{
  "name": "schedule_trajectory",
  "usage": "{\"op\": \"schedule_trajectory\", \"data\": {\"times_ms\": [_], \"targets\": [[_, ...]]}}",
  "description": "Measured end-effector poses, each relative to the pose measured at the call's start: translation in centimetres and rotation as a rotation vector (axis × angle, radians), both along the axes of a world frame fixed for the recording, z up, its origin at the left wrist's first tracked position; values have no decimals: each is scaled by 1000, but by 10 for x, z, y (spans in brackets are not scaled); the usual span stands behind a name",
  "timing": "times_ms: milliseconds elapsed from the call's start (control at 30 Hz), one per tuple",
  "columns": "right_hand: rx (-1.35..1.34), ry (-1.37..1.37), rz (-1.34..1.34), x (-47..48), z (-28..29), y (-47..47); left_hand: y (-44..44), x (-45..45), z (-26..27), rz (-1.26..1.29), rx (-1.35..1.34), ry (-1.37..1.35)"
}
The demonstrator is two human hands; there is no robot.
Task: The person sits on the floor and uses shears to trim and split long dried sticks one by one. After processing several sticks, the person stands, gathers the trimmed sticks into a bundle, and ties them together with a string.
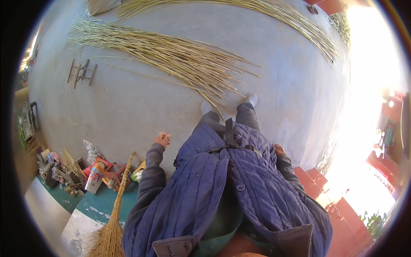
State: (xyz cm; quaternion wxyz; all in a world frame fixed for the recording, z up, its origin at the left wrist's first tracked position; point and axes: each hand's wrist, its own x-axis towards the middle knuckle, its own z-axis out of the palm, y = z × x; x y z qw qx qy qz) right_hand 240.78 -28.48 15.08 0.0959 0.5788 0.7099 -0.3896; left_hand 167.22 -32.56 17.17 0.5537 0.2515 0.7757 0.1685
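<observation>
My left hand (162, 139) hangs at my side over the bare floor, its fingers loosely curled, with nothing visible in them. At my other side, my right hand (278, 149) is partly hidden by my blue quilted vest (205, 173), and its fingers are hard to make out. Before my feet, a spread bundle of long dry stalks (167, 54) lies on the concrete floor (128, 106). Its thick ends reach my shoes, one of them the left shoe (206, 107). Both hands are apart from the stalks.
Beyond lies a second row of stalks (282, 17). A small wooden stool (82, 73) rests tipped over at the left. Behind my left arm, a straw broom (117, 205) leans near piled odds and ends (96, 172). Red tiled steps (334, 208) are behind at the right.
</observation>
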Motion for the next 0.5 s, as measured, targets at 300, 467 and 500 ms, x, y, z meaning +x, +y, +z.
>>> {"op": "schedule_trajectory", "data": {"times_ms": [300, 467, 500], "targets": [[-476, 176, -663, -33, 8, 67, -48, -17, -34, 78, -104, 30], [-332, 166, -791, -68, 44, 77, -38, 17, -40, 9, -118, -74], [-360, 54, -645, -70, 56, 83, -32, 21, -36, 9, -90, -77]]}}
